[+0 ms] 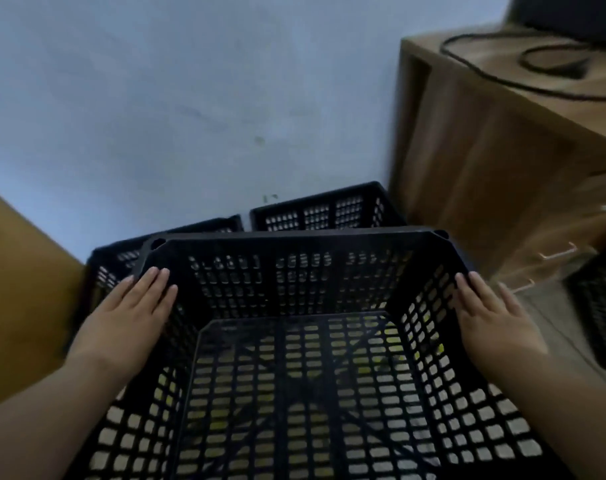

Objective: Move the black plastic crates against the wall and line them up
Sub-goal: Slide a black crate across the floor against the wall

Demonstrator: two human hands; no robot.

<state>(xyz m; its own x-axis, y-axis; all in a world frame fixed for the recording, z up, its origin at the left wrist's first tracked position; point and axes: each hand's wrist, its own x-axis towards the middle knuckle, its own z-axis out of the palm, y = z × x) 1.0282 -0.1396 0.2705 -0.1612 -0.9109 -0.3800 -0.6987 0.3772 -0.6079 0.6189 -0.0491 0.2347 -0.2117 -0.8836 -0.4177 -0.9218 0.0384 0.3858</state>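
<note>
A big black crate with slotted walls and floor fills the near part of the view, its open top facing the camera. The left hand lies flat over the crate's left rim, its fingers straight and pressed together, pointing toward the far wall; whether the thumb hooks under the rim cannot be told. The right hand lies the same way on the right rim, fingers held close side by side and extended, thumb out of sight. Pale floor shows through the slots in the crate's bottom. Just beyond its far rim stand two more black crates: one at the left, mostly hidden behind the near crate, and one to the right of it, standing against the pale blue wall. The two sit side by side with a thin gap between them. A wooden cabinet stands at the right, touching or nearly touching the right-hand crate, with a dark cable looped on its top. Part of another black crate shows at the far right edge.
</note>
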